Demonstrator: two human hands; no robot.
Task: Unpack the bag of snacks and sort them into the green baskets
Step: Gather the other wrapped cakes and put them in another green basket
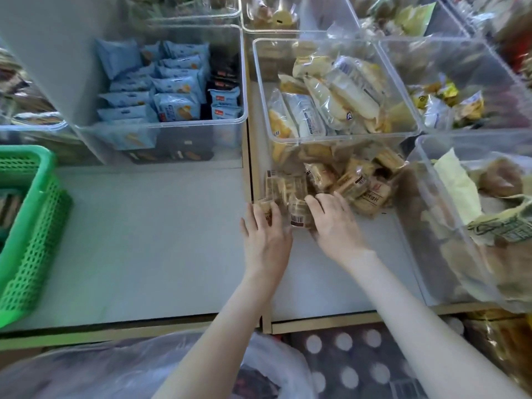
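At the far left edge of the white shelf [149, 240] stands the green basket [31, 226], well apart from where we are working, and the plastic bag [138, 367] slumps below the shelf front. Our left hand [266, 234] is the nearer one to that basket; its fingers [267, 210] lie fairly straight and flat over a small tan packet, pressing on it, not wrapped round it. Just right of it sits a barcoded packet [298, 218], between the two hands. Our right hand [335, 226] reaches in palm down, its fingers bent into the pile of snack packets [345, 185]; we cannot tell whether they have closed on one. The pile runs left to right along the foot of a clear bin [334, 138], its packets small, squarish, clear-wrapped, tan inside. Any carry to the basket goes leftward.
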